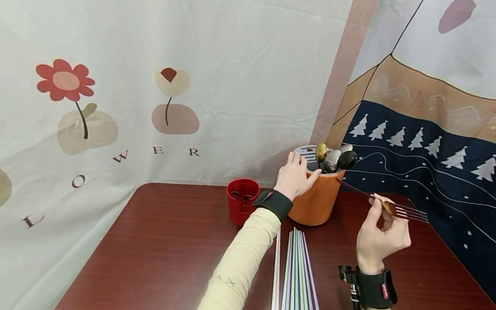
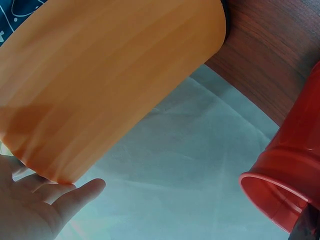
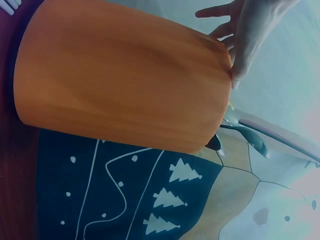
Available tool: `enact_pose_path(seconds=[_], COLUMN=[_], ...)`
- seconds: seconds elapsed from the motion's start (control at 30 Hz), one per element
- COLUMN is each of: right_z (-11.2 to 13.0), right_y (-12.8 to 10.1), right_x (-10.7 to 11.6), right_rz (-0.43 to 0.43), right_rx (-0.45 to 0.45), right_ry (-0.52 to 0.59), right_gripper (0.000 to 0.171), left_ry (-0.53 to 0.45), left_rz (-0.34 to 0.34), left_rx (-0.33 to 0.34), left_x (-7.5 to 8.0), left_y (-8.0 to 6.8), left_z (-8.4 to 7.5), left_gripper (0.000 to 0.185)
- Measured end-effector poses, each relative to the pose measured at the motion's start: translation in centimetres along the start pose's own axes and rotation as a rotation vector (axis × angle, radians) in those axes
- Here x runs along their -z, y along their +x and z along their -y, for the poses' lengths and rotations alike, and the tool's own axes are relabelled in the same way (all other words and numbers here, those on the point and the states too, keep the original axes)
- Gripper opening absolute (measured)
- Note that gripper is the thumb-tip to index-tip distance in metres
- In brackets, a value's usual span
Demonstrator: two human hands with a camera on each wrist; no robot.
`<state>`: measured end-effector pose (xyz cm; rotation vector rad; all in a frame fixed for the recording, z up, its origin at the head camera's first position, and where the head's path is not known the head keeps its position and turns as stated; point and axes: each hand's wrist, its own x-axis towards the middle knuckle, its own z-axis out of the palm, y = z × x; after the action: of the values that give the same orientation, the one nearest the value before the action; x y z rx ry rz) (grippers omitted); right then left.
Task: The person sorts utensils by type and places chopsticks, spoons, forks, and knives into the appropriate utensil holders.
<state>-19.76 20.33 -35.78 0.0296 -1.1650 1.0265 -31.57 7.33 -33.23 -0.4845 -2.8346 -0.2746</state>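
My right hand [image 1: 384,234] pinches a fork [image 1: 393,208] with a thin dark handle and a gold-toned head. Its tines point right and the handle end reaches toward the orange utensil holder [image 1: 314,200]. At the holder's rim is my left hand [image 1: 294,175], fingers spread, thumb over the near edge; in the left wrist view the fingers [image 2: 52,192] lie along the rim. Spoons [image 1: 331,160] in gold, silver and black stick up from the holder, which has a slotted light insert. The right wrist view shows the holder's side and my left hand, while the right fingers are out of it.
A red cup [image 1: 241,212] with dark items inside stands left of the holder. Several pastel chopsticks [image 1: 297,274] lie lengthwise on the brown table [image 1: 158,264], between my forearms. Printed cloth [image 1: 436,178] hangs behind and to the right.
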Motion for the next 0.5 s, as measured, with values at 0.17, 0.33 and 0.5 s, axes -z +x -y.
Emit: enact_pose_path(seconds=[0.17,0.33,0.5], right_z=[-0.1,-0.4,-1.1], right_y=[-0.2,0.2,1.1], right_x=[-0.4,-1.5,-2.7], right_rz=[0.011,0.048,0.118], right_rx=[-0.004,-0.005,0.010], right_ry=[0.016,-0.005,-0.066], right_gripper=[0.011,0.010,0.015], left_ry=[0.009,0.009,0.012], left_rz=[0.002,0.001,0.001], left_rx=[-0.004,-0.007,0.000], left_x=[0.0,-0.1,-0.2], left_y=[-0.1,0.1,0.2], left_z=[0.0,0.0,0.1], left_gripper=[0.067,0.067,0.067])
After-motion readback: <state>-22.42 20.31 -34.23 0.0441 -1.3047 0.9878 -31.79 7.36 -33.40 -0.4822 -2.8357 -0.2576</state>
